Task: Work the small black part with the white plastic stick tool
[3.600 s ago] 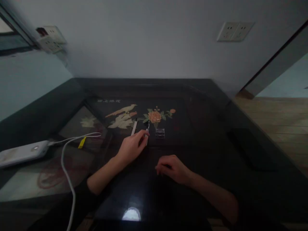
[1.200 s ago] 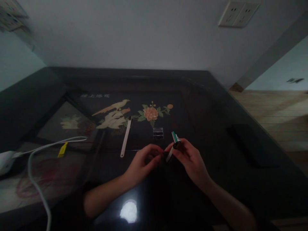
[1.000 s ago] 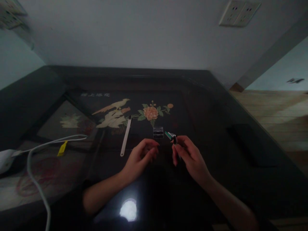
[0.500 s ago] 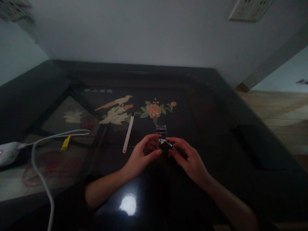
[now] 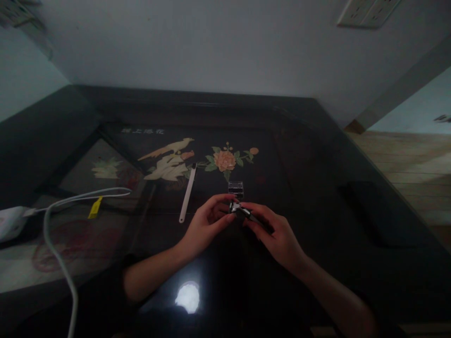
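1. The small razor (image 5: 242, 211) is pinched between both hands just above the counter (image 5: 352, 263), near its middle. It is a short, dark piece with a pale metallic end pointing left; the dim light hides finer detail.
2. The right hand (image 5: 273, 230) is closed around the razor's dark handle part, thumb and forefingers gripping it. The left hand (image 5: 207, 223) has its fingertips narrowed onto the pale end, thumb below and forefinger above.
3. What could go wrong: the piece is tiny and held only by fingertips, so in my judgement a slip could drop it onto the glossy counter, where it might skid away. If the pale end carries blades, a finger pressed across it could be nicked. The poor light adds to both risks.
4. Just beyond the hands, toward the far edge, sits a small clear case (image 5: 236, 188), apart from the fingers but near. A careless sweep of the left hand could knock it.
5. To the left of the case lies a slim white stick (image 5: 188, 192), angled toward the far edge, its upper end by the painted bird and flower motif (image 5: 225, 160) set in the counter top.
6. Toward the left edge a white cable (image 5: 63, 206) with a yellow tag (image 5: 93, 208) loops away from a white device (image 5: 10, 220), well apart from the hands.
7. A bright lamp reflection (image 5: 188, 296) shows near the front edge, between the forearms.
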Available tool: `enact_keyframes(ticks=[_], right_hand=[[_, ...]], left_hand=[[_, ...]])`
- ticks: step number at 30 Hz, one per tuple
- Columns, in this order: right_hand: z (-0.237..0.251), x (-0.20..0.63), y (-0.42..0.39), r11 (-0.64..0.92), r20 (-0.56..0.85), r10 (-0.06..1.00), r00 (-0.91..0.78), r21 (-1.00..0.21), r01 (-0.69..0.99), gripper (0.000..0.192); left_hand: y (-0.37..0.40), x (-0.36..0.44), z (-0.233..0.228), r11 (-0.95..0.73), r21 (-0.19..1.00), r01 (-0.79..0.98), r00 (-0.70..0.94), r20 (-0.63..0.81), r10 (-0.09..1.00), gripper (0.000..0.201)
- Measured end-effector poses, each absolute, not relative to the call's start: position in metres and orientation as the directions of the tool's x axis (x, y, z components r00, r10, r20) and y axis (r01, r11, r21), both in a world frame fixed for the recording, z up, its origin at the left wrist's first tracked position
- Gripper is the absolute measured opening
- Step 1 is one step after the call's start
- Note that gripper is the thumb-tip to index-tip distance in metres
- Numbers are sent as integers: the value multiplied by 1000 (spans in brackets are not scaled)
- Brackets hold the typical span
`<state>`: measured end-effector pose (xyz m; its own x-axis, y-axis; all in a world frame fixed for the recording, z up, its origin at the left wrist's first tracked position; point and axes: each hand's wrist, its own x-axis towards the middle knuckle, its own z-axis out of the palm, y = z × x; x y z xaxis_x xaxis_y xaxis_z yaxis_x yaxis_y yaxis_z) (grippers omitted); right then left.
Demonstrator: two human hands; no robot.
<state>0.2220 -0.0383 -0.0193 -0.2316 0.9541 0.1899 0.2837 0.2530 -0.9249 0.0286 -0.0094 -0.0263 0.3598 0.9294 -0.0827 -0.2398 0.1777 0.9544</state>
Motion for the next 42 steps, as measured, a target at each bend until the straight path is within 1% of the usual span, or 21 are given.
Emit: enact_keyframes(ticks=[5,10,16,21,28,35,42], right_hand=[[-19,222,-38,259,196,954,-226,-919,298,36],[-19,222,-38,310,245,943,-226,-895,321,39],[-19,221,-39,280,219,953,-208,-901,333,36],[-19,222,-39,338,272,935,-228,-880,335,37],[-19,224,-39,395,319,912,-256,-851,347,40],[-20,224,-40,386,301,916,-266,-841,379,40],[-19,224,-41,381,297,919,-258,-836,395,40]], left_hand=[[-9,28,-27,203,949,-240,363,-106,926,42],[-9,29,-27,179,953,-245,346,-86,934,39],[-10,28,-26,170,964,-206,325,-96,941,37],[-10,28,-25,172,971,-165,330,-111,938,39],[-10,28,-24,172,972,-160,330,-111,937,40],[-10,28,-24,147,981,-126,326,-99,940,39],[-10,28,-23,162,977,-140,330,-108,938,39]])
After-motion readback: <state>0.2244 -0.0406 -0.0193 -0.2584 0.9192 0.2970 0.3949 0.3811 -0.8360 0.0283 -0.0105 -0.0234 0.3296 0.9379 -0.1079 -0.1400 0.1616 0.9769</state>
